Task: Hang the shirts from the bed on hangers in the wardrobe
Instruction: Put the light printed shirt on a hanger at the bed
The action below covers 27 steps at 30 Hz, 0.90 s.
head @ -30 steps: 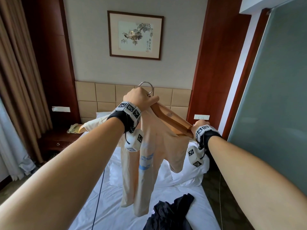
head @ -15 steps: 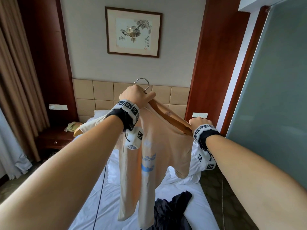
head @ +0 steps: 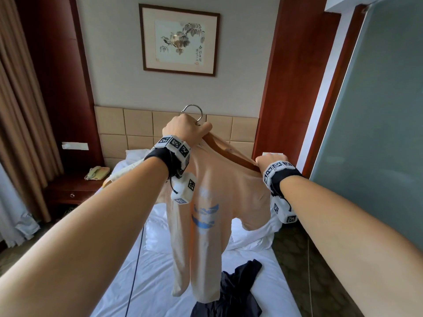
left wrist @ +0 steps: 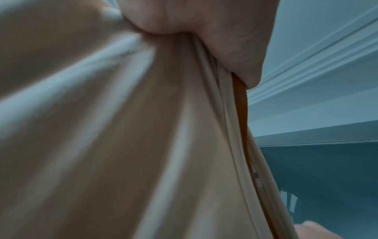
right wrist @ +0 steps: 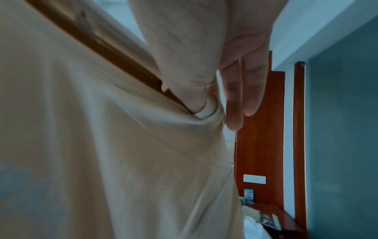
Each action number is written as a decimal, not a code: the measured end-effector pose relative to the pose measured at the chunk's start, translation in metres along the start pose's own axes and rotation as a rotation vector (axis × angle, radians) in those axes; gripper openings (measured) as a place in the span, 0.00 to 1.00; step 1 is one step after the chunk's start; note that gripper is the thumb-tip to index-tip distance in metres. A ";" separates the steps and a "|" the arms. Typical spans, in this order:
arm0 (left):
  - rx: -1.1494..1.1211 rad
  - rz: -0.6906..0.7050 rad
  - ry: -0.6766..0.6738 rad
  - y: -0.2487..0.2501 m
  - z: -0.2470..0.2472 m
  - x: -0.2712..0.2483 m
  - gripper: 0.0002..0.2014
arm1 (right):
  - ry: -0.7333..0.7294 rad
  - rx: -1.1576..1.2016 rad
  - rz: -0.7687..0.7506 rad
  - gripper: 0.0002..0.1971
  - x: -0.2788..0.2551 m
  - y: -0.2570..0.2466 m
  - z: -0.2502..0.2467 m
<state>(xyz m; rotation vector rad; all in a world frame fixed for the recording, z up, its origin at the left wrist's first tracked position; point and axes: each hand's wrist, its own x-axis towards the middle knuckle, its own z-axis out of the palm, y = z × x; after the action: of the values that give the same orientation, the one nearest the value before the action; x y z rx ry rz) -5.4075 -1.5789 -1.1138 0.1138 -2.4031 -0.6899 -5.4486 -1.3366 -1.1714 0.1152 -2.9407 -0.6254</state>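
A beige shirt [head: 210,202] with a blue print hangs from a wooden hanger [head: 229,152] held up over the bed. My left hand [head: 190,130] grips the hanger's neck and the shirt's collar just below the metal hook [head: 194,109]. My right hand [head: 266,161] pinches the shirt's neckline at the hanger's right arm. In the right wrist view the thumb and forefinger pinch the fabric edge [right wrist: 204,111] against the wood [right wrist: 92,37], while the other fingers [right wrist: 235,97] stay straight. A dark shirt [head: 233,291] lies crumpled on the bed below. Another pale garment [head: 123,172] shows behind my left forearm.
The white bed [head: 160,282] fills the space below, with a black cable [head: 137,259] across it. A nightstand with a telephone [head: 97,173] stands at the left beside curtains. A frosted glass panel [head: 377,133] closes the right side. The wardrobe is out of view.
My right hand has drawn the shirt's shoulder outward along the hanger's right arm, so the shirt hangs wider and less bunched. My left hand keeps its grip at the neck.
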 end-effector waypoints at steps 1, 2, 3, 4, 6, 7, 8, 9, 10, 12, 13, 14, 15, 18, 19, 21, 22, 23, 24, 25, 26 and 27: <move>0.006 0.004 0.000 0.000 0.000 0.001 0.22 | -0.011 0.073 0.024 0.16 0.003 -0.001 -0.001; 0.016 0.008 0.001 0.000 0.000 0.001 0.22 | -0.020 0.165 0.043 0.13 0.004 -0.002 -0.001; 0.024 0.014 0.003 0.000 0.000 0.001 0.21 | -0.032 0.260 0.067 0.10 0.005 -0.004 -0.002; 0.030 0.021 0.006 0.000 0.001 0.001 0.21 | -0.026 0.362 0.087 0.08 0.006 -0.005 -0.002; 0.029 0.028 0.007 -0.002 0.002 0.000 0.21 | 0.008 0.550 0.130 0.10 0.008 -0.007 -0.004; 0.022 0.029 0.003 -0.003 0.003 -0.001 0.21 | 0.025 0.633 0.149 0.11 0.007 -0.008 -0.005; 0.011 0.029 -0.003 -0.003 0.004 -0.001 0.21 | 0.030 0.707 0.154 0.12 0.007 -0.010 -0.006; -0.005 0.025 -0.010 -0.004 0.005 -0.002 0.21 | 0.027 0.771 0.157 0.13 0.006 -0.012 -0.007; -0.026 0.017 -0.019 -0.004 0.005 -0.004 0.21 | 0.031 0.864 0.156 0.14 0.005 -0.014 -0.007; -0.081 -0.006 -0.041 -0.004 0.008 -0.006 0.22 | 0.050 1.050 0.178 0.16 0.002 -0.019 -0.008; -0.112 -0.015 -0.056 -0.005 0.010 -0.006 0.22 | 0.057 1.093 0.190 0.18 -0.001 -0.022 -0.009; -0.141 -0.019 -0.071 -0.006 0.012 -0.007 0.22 | 0.063 1.120 0.191 0.18 -0.004 -0.025 -0.009; -0.166 -0.022 -0.085 -0.006 0.015 -0.009 0.22 | 0.065 1.136 0.188 0.19 -0.008 -0.028 -0.009; -0.232 -0.030 -0.106 -0.003 0.024 -0.018 0.23 | 0.058 1.165 0.155 0.22 -0.019 -0.035 -0.006; -0.251 -0.036 -0.117 -0.001 0.027 -0.022 0.23 | 0.050 1.151 0.137 0.23 -0.025 -0.035 -0.006; -0.285 -0.046 -0.132 0.001 0.033 -0.028 0.23 | 0.066 1.093 0.089 0.23 -0.035 -0.035 -0.002; -0.305 -0.048 -0.139 0.002 0.037 -0.032 0.22 | 0.088 1.083 0.056 0.23 -0.041 -0.033 0.002; -0.327 -0.053 -0.147 0.003 0.040 -0.034 0.22 | 0.117 1.083 0.018 0.21 -0.047 -0.030 0.004; -0.346 -0.059 -0.154 0.005 0.043 -0.038 0.23 | 0.141 1.085 -0.019 0.19 -0.052 -0.027 0.009; -0.360 -0.066 -0.159 0.008 0.046 -0.041 0.24 | 0.151 1.080 -0.049 0.17 -0.058 -0.023 0.013; -0.372 -0.064 -0.162 0.012 0.048 -0.046 0.25 | 0.155 1.062 -0.079 0.17 -0.063 -0.018 0.016; -0.382 -0.058 -0.168 0.017 0.050 -0.051 0.26 | 0.155 1.029 -0.122 0.20 -0.069 -0.015 0.018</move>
<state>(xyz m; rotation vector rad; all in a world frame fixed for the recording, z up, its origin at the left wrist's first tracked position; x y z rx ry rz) -5.3949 -1.5298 -1.1664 -0.0357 -2.3830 -1.2133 -5.3827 -1.3364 -1.2017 0.4080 -2.7782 0.8830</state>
